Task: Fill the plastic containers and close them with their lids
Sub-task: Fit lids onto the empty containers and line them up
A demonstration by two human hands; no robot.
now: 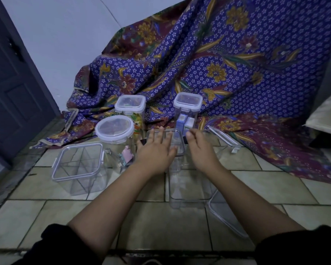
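Note:
A tall clear container [187, 186] stands on the tiled floor in front of me, with a dark-rimmed clear lid [177, 143] on top. My left hand [155, 148] lies flat, palm down, on the lid's left half with its fingers spread. My right hand [201, 148] is at the lid's right edge with its fingers curled and blurred; I cannot tell whether it grips the latch. An empty open square container [78, 163] stands to the left.
Behind stand three lidded containers: a round one [114, 129], a square one [130, 104] and a tall one [187, 102] holding small boxes. Loose clear lids lie at the right [225, 140] and lower right [225, 217]. Patterned cloth [237, 73] drapes behind; a door [11, 92] is at the left.

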